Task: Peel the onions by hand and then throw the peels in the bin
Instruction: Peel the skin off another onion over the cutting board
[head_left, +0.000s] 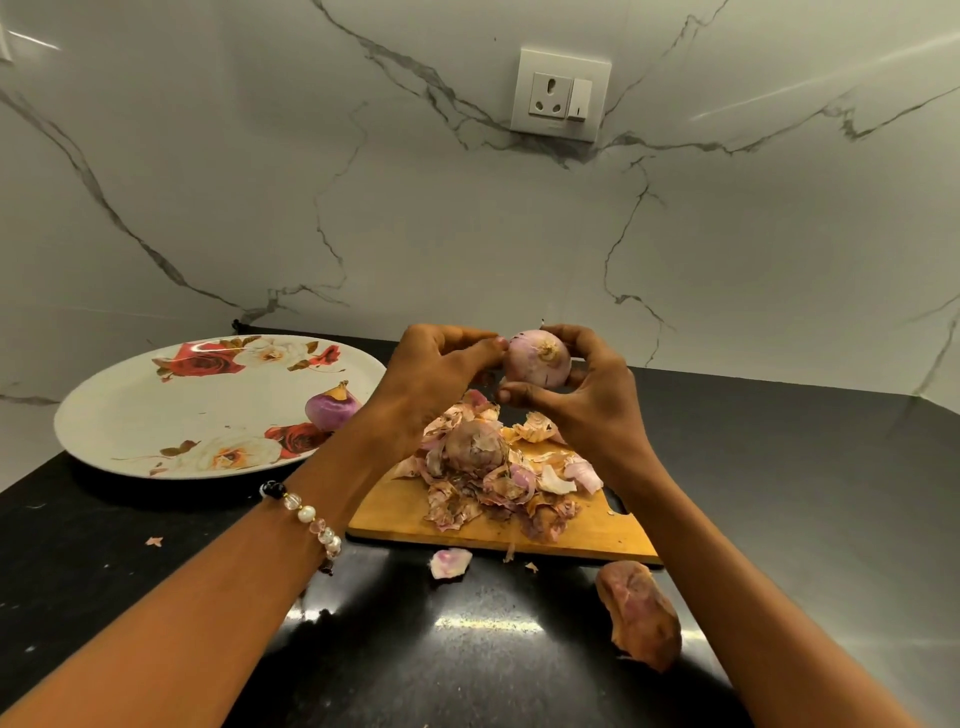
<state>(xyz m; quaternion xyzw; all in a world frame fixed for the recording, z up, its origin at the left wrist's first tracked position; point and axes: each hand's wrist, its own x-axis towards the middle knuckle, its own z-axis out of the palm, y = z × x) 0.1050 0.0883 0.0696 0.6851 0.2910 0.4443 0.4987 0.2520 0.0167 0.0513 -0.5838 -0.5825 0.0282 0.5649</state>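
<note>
Pale pink onion (537, 358) is gripped in the right hand (587, 395) above a wooden board (395, 514) heaped with peels (498, 483), while the left hand (436, 379) pinches skin at its side. Peeling is underway; next probably comes stripping that skin away, with binning the peels afterwards.

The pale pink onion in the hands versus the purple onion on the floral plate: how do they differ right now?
The pale pink onion is held up above the wooden cutting board, gripped by the right hand while the left hand pinches at its side; the purple onion lies untouched on the floral plate. The held one looks paler and streaked, the plated one deeper purple and glossy. Both are round and whole.
</note>
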